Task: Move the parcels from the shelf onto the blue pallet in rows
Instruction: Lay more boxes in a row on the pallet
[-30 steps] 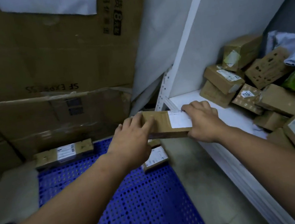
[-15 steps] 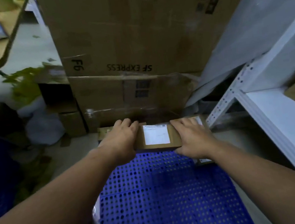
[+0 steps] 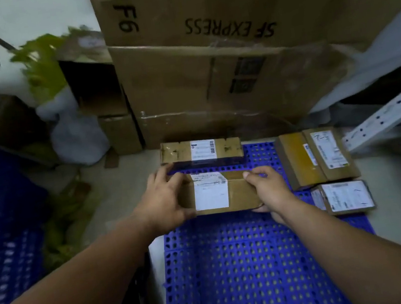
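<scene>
Both hands hold a brown cardboard parcel (image 3: 236, 193) with a white label just over the blue perforated pallet (image 3: 249, 268). My left hand (image 3: 165, 203) grips its left end and my right hand (image 3: 269, 191) grips its right end. Behind it, a long flat parcel (image 3: 200, 150) lies along the pallet's far edge. At the far right corner lies a wide flat parcel (image 3: 316, 157), and a smaller flat parcel (image 3: 346, 197) lies in front of that. Whether the held parcel touches the pallet is hidden by my hands.
Large stacked SF Express cartons (image 3: 209, 73) stand right behind the pallet. A white shelf frame (image 3: 389, 112) crosses the right edge. Left are a white plastic bag (image 3: 76, 138), green leaves (image 3: 38, 66), smaller boxes and another blue pallet (image 3: 0, 257).
I have turned from the shelf to the pallet, carrying the parcel in both hands. It has come down from chest height to just behind the long parcel's row.
</scene>
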